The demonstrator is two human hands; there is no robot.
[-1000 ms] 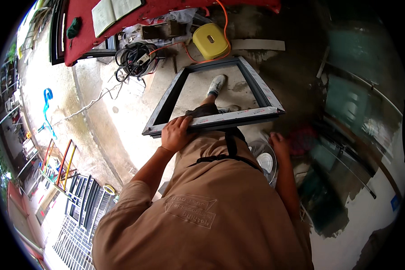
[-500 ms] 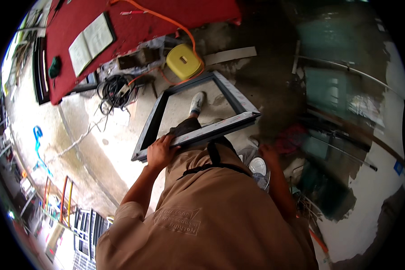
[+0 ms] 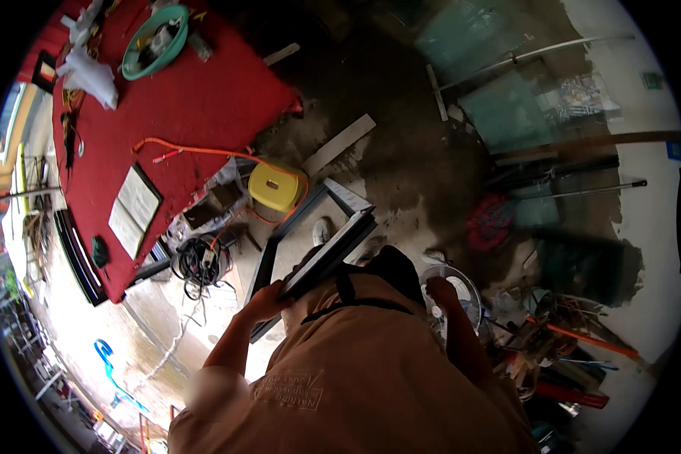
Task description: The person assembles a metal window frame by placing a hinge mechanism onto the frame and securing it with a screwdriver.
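Observation:
My left hand is closed on the near left corner of a dark grey window frame. The rectangular frame has whitish film along some faces and hangs tilted in front of my legs, with my shoe and the floor showing through its opening. At my right side hangs my right hand, apart from the frame. It overlaps a round standing fan in the picture, and its fingers are too dark and foreshortened to make out.
A red-covered table bears an open notebook and a green basin. Beside it are a yellow stool and coiled black cable. Glass sheets lean at the right wall; scrap pieces lie behind the fan.
The view has swung so that more of the table and the fan shows. The frame in my left hand has tipped more edge-on. My right hand still hangs apart from it.

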